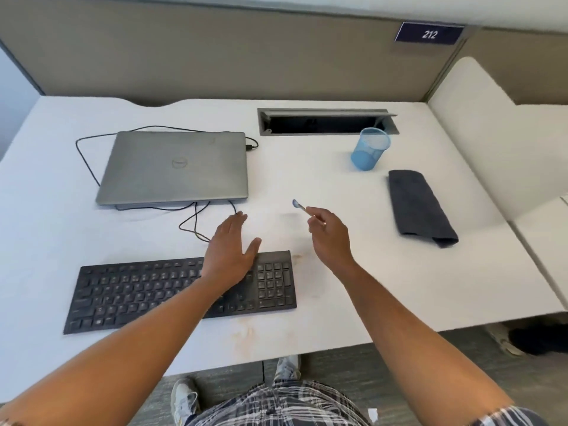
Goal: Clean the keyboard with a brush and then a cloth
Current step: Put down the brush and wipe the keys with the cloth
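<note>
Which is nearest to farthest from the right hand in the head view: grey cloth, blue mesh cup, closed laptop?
From the right hand, which holds the brush:
1. Grey cloth, on its right.
2. Blue mesh cup, beyond it, towards the back right.
3. Closed laptop, far left; its near corner rivals the cup, its middle is farthest.

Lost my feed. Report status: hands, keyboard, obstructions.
Left hand open above keyboard. Right hand pinching brush, held above desk. Cloth folded, untouched. Nothing blocking the keys.
</note>
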A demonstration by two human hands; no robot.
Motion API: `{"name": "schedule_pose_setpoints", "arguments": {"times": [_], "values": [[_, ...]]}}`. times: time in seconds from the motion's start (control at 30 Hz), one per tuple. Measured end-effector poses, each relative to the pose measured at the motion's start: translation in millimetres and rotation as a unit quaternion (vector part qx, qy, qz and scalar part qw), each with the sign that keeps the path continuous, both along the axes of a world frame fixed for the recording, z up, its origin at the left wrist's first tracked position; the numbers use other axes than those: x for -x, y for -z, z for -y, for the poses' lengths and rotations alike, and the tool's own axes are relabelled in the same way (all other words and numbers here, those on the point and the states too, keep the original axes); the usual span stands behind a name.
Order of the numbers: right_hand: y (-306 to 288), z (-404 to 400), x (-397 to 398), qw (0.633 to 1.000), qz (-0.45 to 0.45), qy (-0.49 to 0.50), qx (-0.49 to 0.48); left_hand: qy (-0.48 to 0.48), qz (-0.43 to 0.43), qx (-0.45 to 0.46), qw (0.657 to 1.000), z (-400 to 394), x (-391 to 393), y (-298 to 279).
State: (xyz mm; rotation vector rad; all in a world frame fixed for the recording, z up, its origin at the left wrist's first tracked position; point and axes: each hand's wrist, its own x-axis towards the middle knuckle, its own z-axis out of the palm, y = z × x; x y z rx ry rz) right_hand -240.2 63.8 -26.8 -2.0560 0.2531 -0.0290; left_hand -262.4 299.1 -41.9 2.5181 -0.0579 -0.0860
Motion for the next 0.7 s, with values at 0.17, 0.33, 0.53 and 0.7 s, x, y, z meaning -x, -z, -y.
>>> {"name": "schedule_pose_setpoints", "arguments": {"times": [0.17,0.33,0.53,0.7], "values": [[11,32,-34,0.977,0.020,-0.066,0.202,0.023,-0.029,0.029,0.999,58,-36,-7],[28,52,-63,0.962,0.009,-0.076,0.263,0.056,-0.070,0.012,0.996,99,-66,-11],[38,71,-86,0.948,-0.031,-0.104,0.300,0.099,-0.100,-0.040,0.989,127,-97,-6],[43,85,-93,0.928,-0.050,-0.136,0.342,0.116,-0.120,-0.060,0.984,145,-114,-2]]}}
